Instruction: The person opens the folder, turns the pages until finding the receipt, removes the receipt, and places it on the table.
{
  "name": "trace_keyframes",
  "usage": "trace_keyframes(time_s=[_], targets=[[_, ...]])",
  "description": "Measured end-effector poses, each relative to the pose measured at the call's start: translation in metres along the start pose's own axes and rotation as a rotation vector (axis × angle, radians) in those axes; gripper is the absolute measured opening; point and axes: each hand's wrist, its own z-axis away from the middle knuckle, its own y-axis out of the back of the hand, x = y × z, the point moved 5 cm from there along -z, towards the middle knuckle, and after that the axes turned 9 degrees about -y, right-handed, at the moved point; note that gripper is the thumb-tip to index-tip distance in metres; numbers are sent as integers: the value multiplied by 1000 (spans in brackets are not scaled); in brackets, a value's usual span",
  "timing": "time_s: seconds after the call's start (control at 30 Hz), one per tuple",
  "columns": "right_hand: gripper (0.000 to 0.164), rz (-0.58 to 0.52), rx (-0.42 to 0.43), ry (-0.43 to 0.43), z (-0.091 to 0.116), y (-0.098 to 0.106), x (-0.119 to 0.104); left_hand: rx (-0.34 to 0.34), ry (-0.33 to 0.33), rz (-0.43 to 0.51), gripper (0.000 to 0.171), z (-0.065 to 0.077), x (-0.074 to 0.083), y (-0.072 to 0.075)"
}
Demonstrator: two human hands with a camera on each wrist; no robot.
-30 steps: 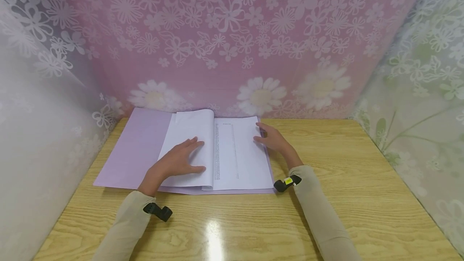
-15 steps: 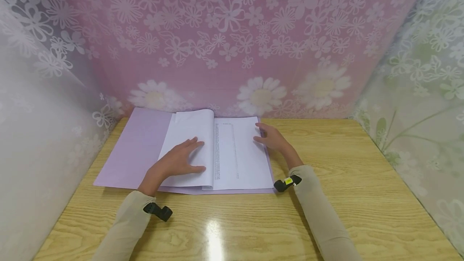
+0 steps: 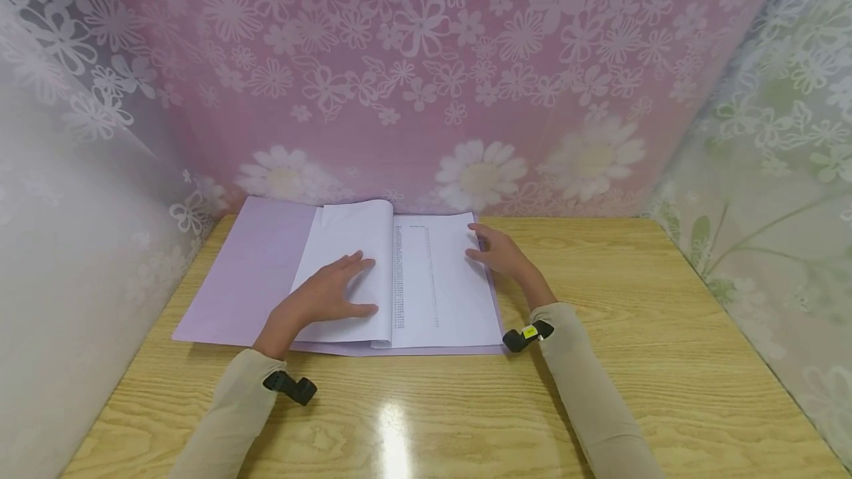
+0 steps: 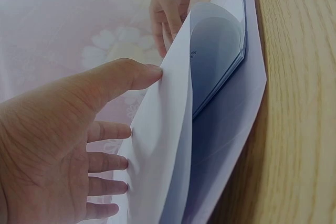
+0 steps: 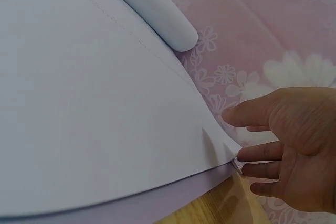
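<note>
A pale purple folder (image 3: 249,265) lies spread on the table with a stack of white sheets in it. Turned-over pages (image 3: 356,228) curve to the left, and a printed page (image 3: 459,287) faces up on the right, with columns of small text. My left hand (image 3: 326,294) rests on the turned pages, fingers and thumb spread; in the left wrist view its fingertips press the paper. At the upper right corner of the printed page is my right hand (image 3: 502,251), fingers loosely extended. In the right wrist view, fingertips (image 5: 244,153) touch that page corner.
The folder lies on a wood-grain table (image 3: 639,301), near its back edge. Behind stands a pink floral curtain (image 3: 413,80), with pale floral sheets at both sides. A black wrist camera (image 3: 291,389) sits on the left sleeve and another black camera (image 3: 527,335) on the right.
</note>
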Motion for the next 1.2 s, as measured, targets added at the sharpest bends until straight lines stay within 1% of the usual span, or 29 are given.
trace_keyframes(time_s=[0.3,0.47,0.53,0.67,0.77,0.83,1.03,1.2], targets=[[63,19,-30,43,0,-2,-6,-3,14,11,89,0,-1,-1],[65,8,-35,39,-3,0,-2,-24,14,40,90,0,0,-3],[66,-21,-49,37,-8,1,1,-34,22,48,90,0,0,-4],[66,-9,-47,52,-25,4,3,-42,49,49,90,1,-4,-5],[65,27,-22,58,-38,8,3,-48,55,55,91,2,-5,-5],[66,25,-19,58,-44,11,3,-50,50,58,91,2,-5,-4],[65,24,-13,68,-55,16,1,-56,48,63,90,2,-5,-3],[63,6,-14,51,-60,16,-3,-54,50,64,91,2,-5,-5]])
